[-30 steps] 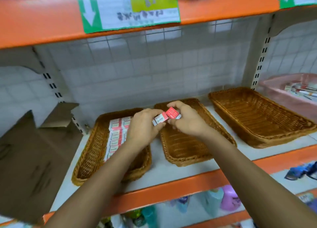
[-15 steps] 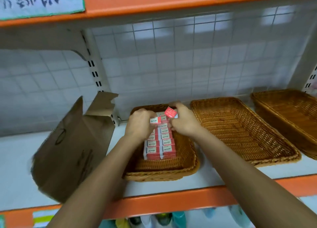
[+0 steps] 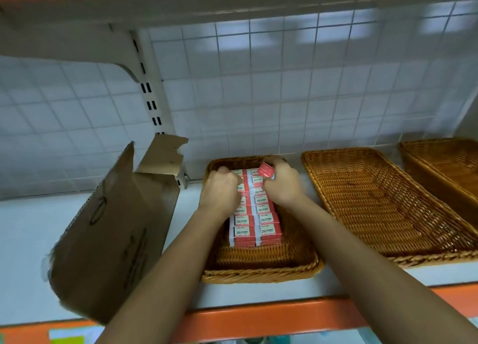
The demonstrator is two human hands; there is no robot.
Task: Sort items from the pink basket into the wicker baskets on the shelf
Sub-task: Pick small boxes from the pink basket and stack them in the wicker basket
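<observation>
Small red box (image 3: pixel 266 169) aslant above red-white rows (image 3: pixel 267 230)

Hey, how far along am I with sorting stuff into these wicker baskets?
Done: two rows of red boxes lie in the left basket. In hand: your right hand pinches another box over the rows' far end; your left hand is curled beside it, its hold hidden. Left: the middle basket and right basket look empty. The pink basket is out of view, so the remainder can't be judged.
</observation>
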